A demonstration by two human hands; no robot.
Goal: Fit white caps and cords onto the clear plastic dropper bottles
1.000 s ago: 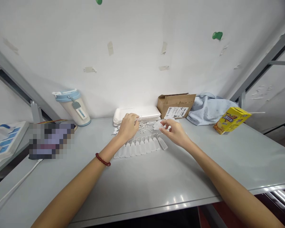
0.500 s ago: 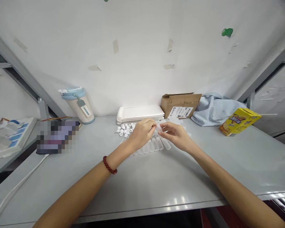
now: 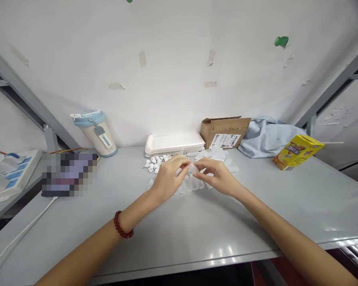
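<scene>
In front of me both hands meet over the middle of the table. My right hand (image 3: pixel 217 175) pinches a small translucent plastic tube (image 3: pixel 192 168) between thumb and fingers. My left hand (image 3: pixel 170 176), with a dark red bead bracelet on the wrist, has its fingertips pinched together at the tube's upper left end; whatever lies in them is too small to tell. Below the hands lies a row of similar translucent tubes (image 3: pixel 193 184), partly covered. Small white caps (image 3: pixel 153 163) are heaped just beyond my left hand. More translucent pieces (image 3: pixel 217 153) lie behind my right hand.
Behind the hands stand a stack of white trays (image 3: pixel 175 143) and an open cardboard box (image 3: pixel 225 133). A light blue cloth (image 3: pixel 265 137) and a yellow carton (image 3: pixel 298 153) are on the right. On the left are a tumbler (image 3: pixel 98 135), a phone (image 3: pixel 71 174) with a cable, and a power strip (image 3: pixel 14 174).
My hands have come slightly lower and to the left, with the tube still between them. My left wrist has dropped towards me. The view has shifted a little.
</scene>
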